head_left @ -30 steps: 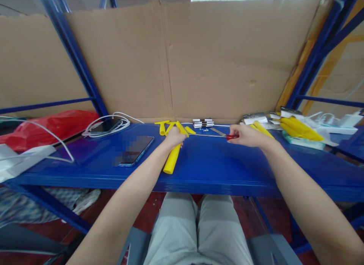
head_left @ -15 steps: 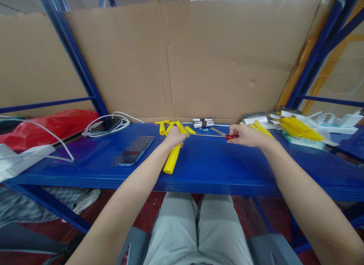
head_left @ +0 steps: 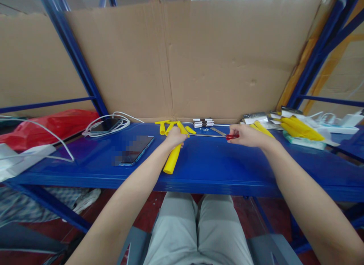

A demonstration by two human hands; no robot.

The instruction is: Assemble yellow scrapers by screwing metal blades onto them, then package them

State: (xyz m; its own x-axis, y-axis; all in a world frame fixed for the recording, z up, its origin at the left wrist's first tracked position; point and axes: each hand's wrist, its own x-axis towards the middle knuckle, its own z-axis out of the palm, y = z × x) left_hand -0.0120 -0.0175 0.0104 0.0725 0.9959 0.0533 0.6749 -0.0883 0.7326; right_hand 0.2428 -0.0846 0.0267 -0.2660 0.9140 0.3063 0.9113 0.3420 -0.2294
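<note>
My left hand (head_left: 175, 137) is wrapped round a yellow plastic tube-like piece (head_left: 172, 161), whose wide end points toward me on the blue table. In my right hand (head_left: 245, 136) is the red handle of a screwdriver (head_left: 232, 136). Its long thin metal shaft runs left and its tip meets the yellow piece beside my left fingers. Just beyond my left hand lie small yellow T-shaped parts (head_left: 162, 127) and a flat yellow piece (head_left: 190, 130). A metal strip-like thing (head_left: 218, 131) lies behind the shaft. My fingers partly hide the held piece.
A phone (head_left: 137, 151) lies left of my arm, with a coiled white cable (head_left: 109, 124) behind it. Small stacked boxes (head_left: 203, 123) stand by the cardboard wall (head_left: 216, 63). Yellow parts (head_left: 302, 129) and packets sit at right, a red bag (head_left: 54, 126) at far left.
</note>
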